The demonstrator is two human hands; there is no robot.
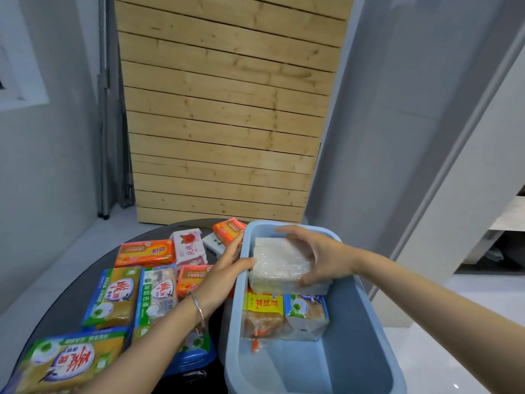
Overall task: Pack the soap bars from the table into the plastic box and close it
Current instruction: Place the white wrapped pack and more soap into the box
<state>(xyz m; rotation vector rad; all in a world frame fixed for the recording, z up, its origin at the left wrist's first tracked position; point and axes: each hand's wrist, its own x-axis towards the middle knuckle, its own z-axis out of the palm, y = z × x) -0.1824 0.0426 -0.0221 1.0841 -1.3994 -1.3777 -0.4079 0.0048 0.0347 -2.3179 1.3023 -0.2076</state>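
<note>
Two hands on one clear-wrapped white soap pack (279,264), inside the blue plastic box (366,336): right hand (321,251) fingers clamped on it, left hand (227,268) steadying its edge. Below it, two packs (284,315). More soap bars (127,291) crowd the dark tabletop (71,297).

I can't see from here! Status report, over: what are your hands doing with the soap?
Both hands, left and right, holding white soap pack over box. Two packs already inside. Many packs on table. Nothing blocking.
</note>
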